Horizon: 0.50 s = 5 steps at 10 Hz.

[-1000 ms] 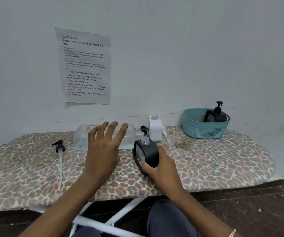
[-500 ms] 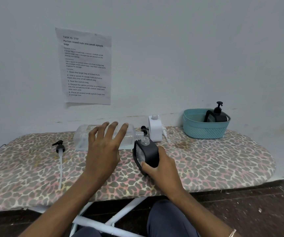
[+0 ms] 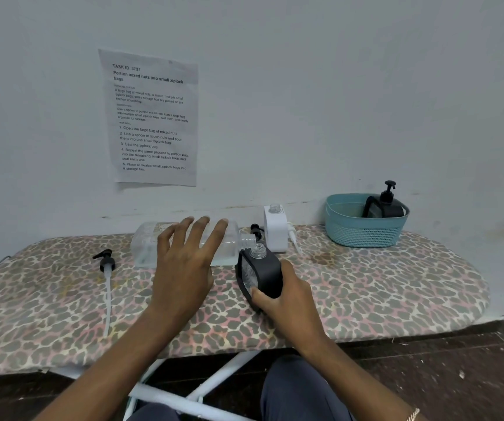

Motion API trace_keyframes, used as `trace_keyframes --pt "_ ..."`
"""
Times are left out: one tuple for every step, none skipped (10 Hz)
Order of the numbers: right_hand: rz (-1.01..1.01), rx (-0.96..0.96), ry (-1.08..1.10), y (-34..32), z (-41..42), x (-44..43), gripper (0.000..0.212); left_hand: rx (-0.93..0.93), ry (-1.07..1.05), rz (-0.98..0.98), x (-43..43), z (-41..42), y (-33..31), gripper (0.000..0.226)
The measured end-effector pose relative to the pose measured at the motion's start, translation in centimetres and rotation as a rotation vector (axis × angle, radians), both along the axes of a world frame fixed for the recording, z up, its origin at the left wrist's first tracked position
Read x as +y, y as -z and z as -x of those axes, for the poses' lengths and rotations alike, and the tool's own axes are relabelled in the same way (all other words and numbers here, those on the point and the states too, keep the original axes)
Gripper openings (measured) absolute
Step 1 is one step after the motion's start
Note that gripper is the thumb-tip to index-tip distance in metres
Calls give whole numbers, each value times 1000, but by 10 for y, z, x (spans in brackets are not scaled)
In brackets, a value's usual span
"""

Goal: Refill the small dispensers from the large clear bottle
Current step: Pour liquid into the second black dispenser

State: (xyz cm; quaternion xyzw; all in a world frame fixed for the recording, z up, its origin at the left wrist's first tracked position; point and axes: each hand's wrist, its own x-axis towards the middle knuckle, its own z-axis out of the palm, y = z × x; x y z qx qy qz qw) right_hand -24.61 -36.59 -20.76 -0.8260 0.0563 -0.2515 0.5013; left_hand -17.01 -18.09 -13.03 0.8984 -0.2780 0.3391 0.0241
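The large clear bottle (image 3: 146,246) lies on its side on the leopard-print board (image 3: 366,287), neck pointing right, uncapped. My left hand (image 3: 185,262) hovers over its middle with fingers spread, holding nothing. My right hand (image 3: 287,302) grips a black small dispenser (image 3: 262,270), upright and slightly tilted, its clear neck open with no pump. A white small dispenser (image 3: 275,227) stands behind it near the wall, also without a pump. Another black dispenser (image 3: 385,205) with its pump on sits in the teal basket (image 3: 363,230).
A loose black pump with a long white tube (image 3: 107,275) lies on the board at the left. Another black pump head (image 3: 255,230) lies beside the white dispenser. A printed sheet (image 3: 152,117) hangs on the wall. The board's front edge is near my knees.
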Motion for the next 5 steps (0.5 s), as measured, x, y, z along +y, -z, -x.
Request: trace_keyframes --pt "-5 0 -1 0 0 1 45 3 0 0 0 0 0 95" --pt "-6 1 -5 -1 -1 1 46 3 2 6 0 1 0 94" --pt "-13 2 -8 -1 0 0 45 4 3 7 0 1 0 94" --pt "-14 0 -8 -1 0 0 42 0 5 7 0 0 0 94" --pt "-11 -2 -5 -1 0 0 40 -4 6 6 0 0 0 94"
